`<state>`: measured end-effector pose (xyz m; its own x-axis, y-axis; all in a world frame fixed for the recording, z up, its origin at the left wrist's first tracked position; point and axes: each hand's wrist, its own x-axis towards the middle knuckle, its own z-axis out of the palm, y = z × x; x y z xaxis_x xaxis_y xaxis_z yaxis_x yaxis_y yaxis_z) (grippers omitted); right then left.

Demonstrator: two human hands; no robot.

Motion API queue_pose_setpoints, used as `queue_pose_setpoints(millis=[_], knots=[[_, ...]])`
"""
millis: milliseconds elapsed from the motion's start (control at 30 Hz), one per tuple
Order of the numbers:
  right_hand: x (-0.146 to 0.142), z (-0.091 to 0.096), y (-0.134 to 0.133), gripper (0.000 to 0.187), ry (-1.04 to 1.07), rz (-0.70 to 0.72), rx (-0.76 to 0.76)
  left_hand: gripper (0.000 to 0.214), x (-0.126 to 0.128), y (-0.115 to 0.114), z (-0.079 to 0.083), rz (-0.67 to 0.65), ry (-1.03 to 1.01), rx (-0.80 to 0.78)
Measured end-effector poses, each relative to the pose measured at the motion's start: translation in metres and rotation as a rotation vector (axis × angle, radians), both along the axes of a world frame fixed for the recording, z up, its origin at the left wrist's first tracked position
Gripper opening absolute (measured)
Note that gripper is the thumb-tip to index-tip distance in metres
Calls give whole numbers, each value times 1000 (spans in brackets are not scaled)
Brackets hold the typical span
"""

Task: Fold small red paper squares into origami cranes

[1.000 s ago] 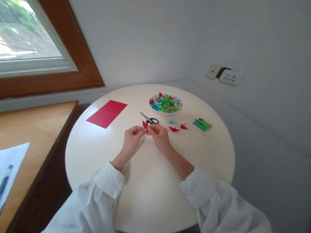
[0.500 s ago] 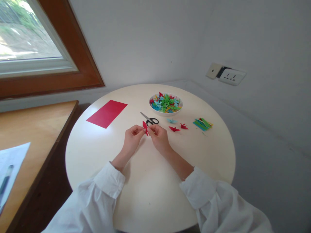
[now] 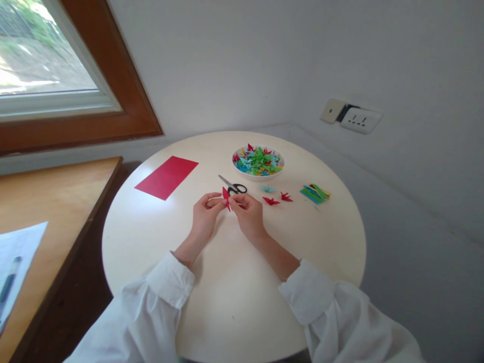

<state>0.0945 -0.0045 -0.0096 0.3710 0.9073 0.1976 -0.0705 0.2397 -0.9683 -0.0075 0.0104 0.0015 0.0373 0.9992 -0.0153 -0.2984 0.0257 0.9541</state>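
Both of my hands meet over the middle of the round cream table (image 3: pixel 234 302), pinching a small folded piece of red paper (image 3: pixel 226 194) between the fingertips. My left hand (image 3: pixel 204 214) grips its left side and my right hand (image 3: pixel 246 212) its right side. Black-handled scissors (image 3: pixel 233 186) lie just beyond the fingers. Two finished red paper cranes (image 3: pixel 278 198) and a light blue crane (image 3: pixel 267 188) rest on the table to the right of my right hand.
A white bowl (image 3: pixel 258 175) full of coloured paper cranes stands at the back. A red paper sheet (image 3: pixel 166 176) lies at the back left, a stack of coloured paper strips (image 3: pixel 314 193) at the right. A wooden desk (image 3: pixel 41 212) with paper adjoins on the left.
My fingers have shifted slightly on the red paper; the left index finger is now lifted a little. Nothing else on the table has moved.
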Motion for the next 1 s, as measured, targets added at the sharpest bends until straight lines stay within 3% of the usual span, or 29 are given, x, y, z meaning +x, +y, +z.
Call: queue_pose_setpoints(millis=[267, 1000], knots=[[1, -6, 2, 12, 56, 28, -4, 12, 0, -2, 6, -133, -53, -88], [6, -7, 4, 17, 38, 149, -30, 21, -6, 2, 1, -124, 40, 25]])
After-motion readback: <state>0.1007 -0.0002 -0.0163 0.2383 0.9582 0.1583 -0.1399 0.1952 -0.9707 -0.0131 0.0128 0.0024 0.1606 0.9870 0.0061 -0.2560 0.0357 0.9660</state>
